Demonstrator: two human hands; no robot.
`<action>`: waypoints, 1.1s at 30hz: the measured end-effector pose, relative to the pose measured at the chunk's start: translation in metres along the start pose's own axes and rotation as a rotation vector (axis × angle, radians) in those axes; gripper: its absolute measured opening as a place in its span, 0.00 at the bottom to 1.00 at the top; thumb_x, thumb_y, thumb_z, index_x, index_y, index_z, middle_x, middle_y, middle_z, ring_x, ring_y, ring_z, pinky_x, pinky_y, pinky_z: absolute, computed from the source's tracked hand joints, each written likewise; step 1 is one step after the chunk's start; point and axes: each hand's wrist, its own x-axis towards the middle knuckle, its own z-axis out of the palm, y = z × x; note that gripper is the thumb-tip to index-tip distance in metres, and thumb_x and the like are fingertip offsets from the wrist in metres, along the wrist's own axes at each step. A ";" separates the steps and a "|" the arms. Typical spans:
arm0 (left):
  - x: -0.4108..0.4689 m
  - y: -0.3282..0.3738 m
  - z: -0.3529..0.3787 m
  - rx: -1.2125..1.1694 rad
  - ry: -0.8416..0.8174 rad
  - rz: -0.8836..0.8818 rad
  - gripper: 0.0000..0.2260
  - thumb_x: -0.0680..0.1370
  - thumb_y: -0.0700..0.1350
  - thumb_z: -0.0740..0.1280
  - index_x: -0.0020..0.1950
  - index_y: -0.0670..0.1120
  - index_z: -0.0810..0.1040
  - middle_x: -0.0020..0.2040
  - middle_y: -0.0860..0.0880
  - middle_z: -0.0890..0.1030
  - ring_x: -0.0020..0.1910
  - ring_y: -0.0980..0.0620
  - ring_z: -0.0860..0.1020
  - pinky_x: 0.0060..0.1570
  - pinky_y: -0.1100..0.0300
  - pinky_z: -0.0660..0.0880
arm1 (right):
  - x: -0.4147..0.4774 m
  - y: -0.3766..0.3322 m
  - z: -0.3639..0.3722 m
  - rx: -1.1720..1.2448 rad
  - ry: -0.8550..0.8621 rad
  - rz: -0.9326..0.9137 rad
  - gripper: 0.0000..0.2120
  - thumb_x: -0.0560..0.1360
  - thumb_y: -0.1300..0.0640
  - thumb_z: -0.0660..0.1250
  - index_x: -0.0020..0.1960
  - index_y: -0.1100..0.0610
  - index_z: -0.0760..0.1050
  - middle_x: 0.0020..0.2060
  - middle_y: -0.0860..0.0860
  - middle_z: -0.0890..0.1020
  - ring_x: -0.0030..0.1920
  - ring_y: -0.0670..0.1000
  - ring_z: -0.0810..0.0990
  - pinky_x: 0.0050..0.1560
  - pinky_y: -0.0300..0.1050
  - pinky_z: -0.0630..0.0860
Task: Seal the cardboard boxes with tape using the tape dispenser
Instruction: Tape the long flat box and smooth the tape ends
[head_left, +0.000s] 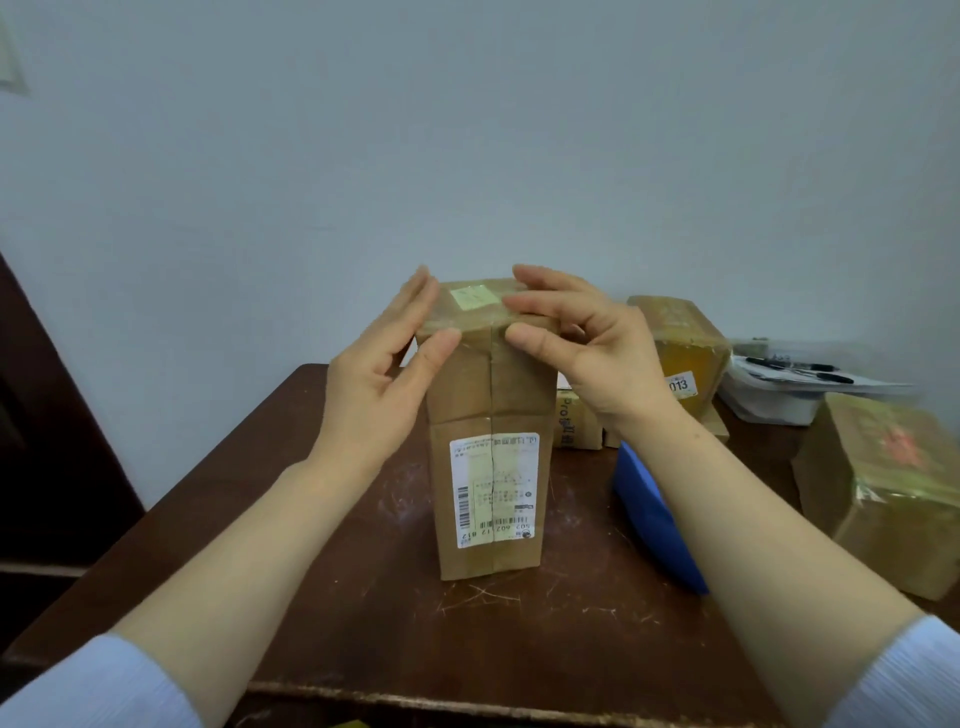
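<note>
A tall brown cardboard box (491, 499) stands upright in the middle of the dark wooden table (322, 582), a white shipping label on its front. Clear tape crosses its top edge. My left hand (379, 374) presses the box's upper left side, thumb on the front face. My right hand (582, 343) rests on the top right edge, thumb pressing the tape down over the front. A blue object (654, 519), possibly the tape dispenser, lies on the table behind my right forearm, mostly hidden.
More taped cardboard boxes sit to the right: one marked 013 (680, 348) at the back, a small one (576, 421) behind the tall box, a large one (883, 488) at the right edge. Papers with pens (800, 374) lie at the far right. A wall stands close behind.
</note>
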 end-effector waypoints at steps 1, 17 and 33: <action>-0.002 0.002 0.002 -0.012 0.017 -0.033 0.20 0.74 0.52 0.65 0.65 0.54 0.71 0.67 0.56 0.73 0.68 0.63 0.68 0.68 0.65 0.65 | 0.000 -0.001 0.004 0.039 0.036 0.003 0.13 0.70 0.67 0.72 0.52 0.55 0.80 0.54 0.50 0.81 0.63 0.48 0.76 0.66 0.43 0.71; 0.000 0.008 0.014 -0.035 0.087 -0.310 0.23 0.82 0.53 0.57 0.76 0.54 0.58 0.72 0.62 0.63 0.68 0.67 0.63 0.71 0.63 0.62 | -0.006 -0.009 0.029 -0.018 0.244 0.295 0.23 0.79 0.51 0.63 0.72 0.54 0.67 0.68 0.47 0.73 0.68 0.42 0.69 0.70 0.45 0.66; 0.019 0.009 0.008 0.164 0.086 -0.200 0.04 0.77 0.51 0.68 0.46 0.54 0.82 0.42 0.57 0.82 0.41 0.60 0.77 0.47 0.60 0.73 | 0.011 -0.011 0.044 -0.324 0.257 0.214 0.14 0.75 0.44 0.66 0.56 0.51 0.75 0.43 0.45 0.80 0.46 0.48 0.78 0.48 0.43 0.74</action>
